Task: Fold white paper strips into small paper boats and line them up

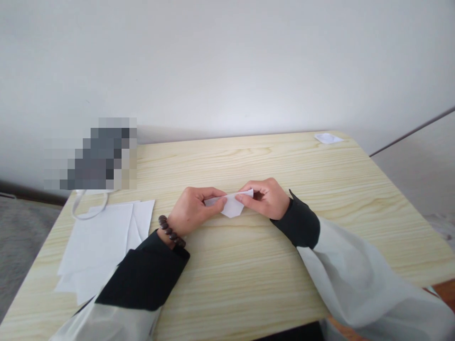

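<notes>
A small folded piece of white paper (232,207) is held up between my two hands over the middle of the table. Its upper edge runs nearly straight, and the lower part narrows to a blunt point. My left hand (195,208), with a dark beaded bracelet at the wrist, pinches the paper's left end between thumb and fingers. On the other end, my right hand (265,198) is closed with its thumb on the near side. The fingertips behind the paper are partly hidden.
White paper sheets (95,237) lie in a loose stack at the left, with a white cable (88,218) looping over their far edge. A pixelated dark object (95,161) stands behind. Another folded white paper (327,138) rests at the table's (227,284) far right corner, near the wall.
</notes>
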A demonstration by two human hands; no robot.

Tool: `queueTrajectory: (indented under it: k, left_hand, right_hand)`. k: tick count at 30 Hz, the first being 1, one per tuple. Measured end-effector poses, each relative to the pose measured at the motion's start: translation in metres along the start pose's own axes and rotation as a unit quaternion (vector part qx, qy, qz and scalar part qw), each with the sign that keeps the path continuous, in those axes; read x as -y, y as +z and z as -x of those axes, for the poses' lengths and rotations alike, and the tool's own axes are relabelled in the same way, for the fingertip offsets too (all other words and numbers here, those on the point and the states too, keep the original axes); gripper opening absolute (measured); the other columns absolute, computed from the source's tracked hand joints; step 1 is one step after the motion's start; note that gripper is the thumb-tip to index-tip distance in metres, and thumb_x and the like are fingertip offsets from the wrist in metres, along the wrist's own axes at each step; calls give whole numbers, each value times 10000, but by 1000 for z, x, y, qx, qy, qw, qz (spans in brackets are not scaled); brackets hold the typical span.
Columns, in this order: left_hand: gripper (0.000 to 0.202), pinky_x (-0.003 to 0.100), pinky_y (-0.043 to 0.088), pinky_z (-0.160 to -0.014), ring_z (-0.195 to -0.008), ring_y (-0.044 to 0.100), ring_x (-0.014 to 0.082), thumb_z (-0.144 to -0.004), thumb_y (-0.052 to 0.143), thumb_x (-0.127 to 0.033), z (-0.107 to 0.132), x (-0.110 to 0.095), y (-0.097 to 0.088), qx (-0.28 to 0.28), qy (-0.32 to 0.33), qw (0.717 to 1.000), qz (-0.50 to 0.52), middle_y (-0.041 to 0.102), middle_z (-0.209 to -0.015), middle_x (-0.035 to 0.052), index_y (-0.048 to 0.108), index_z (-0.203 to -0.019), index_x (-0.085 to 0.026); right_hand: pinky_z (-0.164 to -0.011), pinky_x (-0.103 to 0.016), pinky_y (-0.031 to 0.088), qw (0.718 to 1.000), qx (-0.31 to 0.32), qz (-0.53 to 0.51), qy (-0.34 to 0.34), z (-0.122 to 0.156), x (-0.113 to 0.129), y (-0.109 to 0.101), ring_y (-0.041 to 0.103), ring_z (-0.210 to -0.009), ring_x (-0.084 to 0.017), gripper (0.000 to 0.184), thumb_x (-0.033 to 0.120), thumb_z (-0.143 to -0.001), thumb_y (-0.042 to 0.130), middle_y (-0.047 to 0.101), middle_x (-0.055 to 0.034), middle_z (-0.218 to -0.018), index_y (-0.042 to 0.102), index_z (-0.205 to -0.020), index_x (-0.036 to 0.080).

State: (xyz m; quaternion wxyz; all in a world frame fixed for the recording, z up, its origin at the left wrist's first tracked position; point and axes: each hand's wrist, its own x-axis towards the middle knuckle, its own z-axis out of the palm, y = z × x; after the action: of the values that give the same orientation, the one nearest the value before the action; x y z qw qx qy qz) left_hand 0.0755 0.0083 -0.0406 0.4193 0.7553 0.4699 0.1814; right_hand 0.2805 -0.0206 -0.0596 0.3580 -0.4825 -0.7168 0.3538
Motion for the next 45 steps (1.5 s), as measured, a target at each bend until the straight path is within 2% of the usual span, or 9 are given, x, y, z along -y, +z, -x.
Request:
queueTrajectory:
  k: [3,6,9,16,24,30,34,40,45]
  left_hand:
    - [306,185,412,-521,-572,572,122,-768,543,-376,0,3,-1,0,-9,1000,-3,698,-690,7,736,-845,-151]
    - [327,201,434,-546,-597,590,140,-767,523,-367,0,6,-4,20,-13,1000,9,707,-716,18,734,-885,-147]
    - [340,211,446,-558,-614,603,151,-756,516,-359,0,7,-7,38,-11,999,28,710,-727,25,731,-904,-140]
    - [339,216,450,-560,-614,610,153,-756,519,-362,0,4,-8,44,-12,999,31,713,-732,31,726,-914,-145]
    - [325,202,439,-509,-576,599,140,-750,553,-380,0,5,-5,36,-5,998,45,709,-700,16,730,-908,-159]
    - [361,249,520,-694,-759,675,180,-753,542,-326,1,8,-10,80,19,987,136,740,-871,54,698,-1031,-156]
    - [378,255,517,-739,-798,674,180,-772,536,-328,1,7,-11,99,41,982,158,735,-920,66,671,-1079,-152]
    - [343,218,483,-645,-742,644,167,-768,568,-388,-1,4,-6,42,34,997,60,729,-876,37,699,-984,-155]
    - [295,191,460,-625,-704,625,142,-773,585,-391,-2,4,-4,-15,33,999,29,723,-811,9,716,-927,-177]
  right_hand:
    - [-521,-196,465,995,81,-52,1,-1,-5,-10,608,-558,-111,228,287,-846,534,678,-27,-634,689,-874,122]
    - [-695,-231,527,985,139,-104,-8,-4,-10,-19,675,-767,-137,246,237,-871,486,728,-49,-859,678,-989,137]
    - [-747,-248,529,981,153,-122,-8,-6,-14,-24,675,-830,-140,273,225,-873,475,722,-49,-942,668,-1049,145]
    - [-767,-294,525,963,174,-205,13,-4,-18,-18,677,-833,-168,373,246,-815,517,724,-64,-913,603,-1152,111]
    - [-713,-282,548,980,145,-135,29,-4,-12,-15,685,-779,-164,255,282,-867,524,729,-70,-880,667,-1010,128]
    - [-717,-257,544,976,146,-158,25,-7,-17,-23,672,-761,-135,266,293,-871,528,721,-50,-885,664,-1037,136]
    - [-704,-259,549,976,137,-165,26,-7,-17,-22,670,-727,-130,261,292,-872,526,721,-50,-852,659,-1031,134]
    - [-683,-263,547,986,107,-124,16,-4,-13,-10,677,-733,-145,239,301,-844,565,722,-63,-837,648,-989,131]
    - [-506,-197,461,998,21,-59,8,-3,-10,-5,571,-525,-90,186,317,-816,593,653,-12,-654,658,-870,152]
